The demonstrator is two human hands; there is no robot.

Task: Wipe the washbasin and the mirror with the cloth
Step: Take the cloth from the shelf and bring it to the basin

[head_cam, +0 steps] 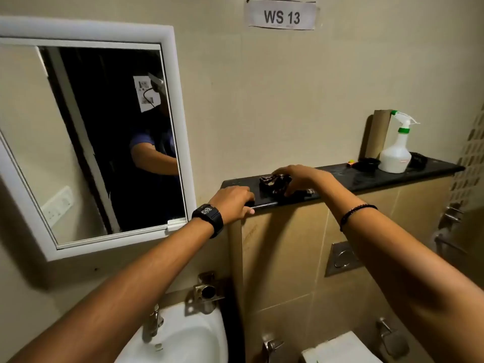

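A crumpled dark patterned cloth (275, 185) lies on the black stone shelf (366, 176). My right hand (301, 178) rests over the cloth's right side, fingers curled down onto it. My left hand (233, 203), a black watch on its wrist, grips the front left edge of the shelf. The white-framed mirror (86, 142) hangs on the wall to the left and reflects a person's arm. The white washbasin (188, 339) with its tap (154, 323) sits at the bottom, below my left forearm.
A white spray bottle (395, 150) with green collar, a cardboard tube (377, 132) and a small dark dish (368, 163) stand at the shelf's right end. A flush plate (343, 258) is on the tiled wall; a toilet cistern (340, 349) sits below. A "WS 13" sign (281, 15) hangs above.
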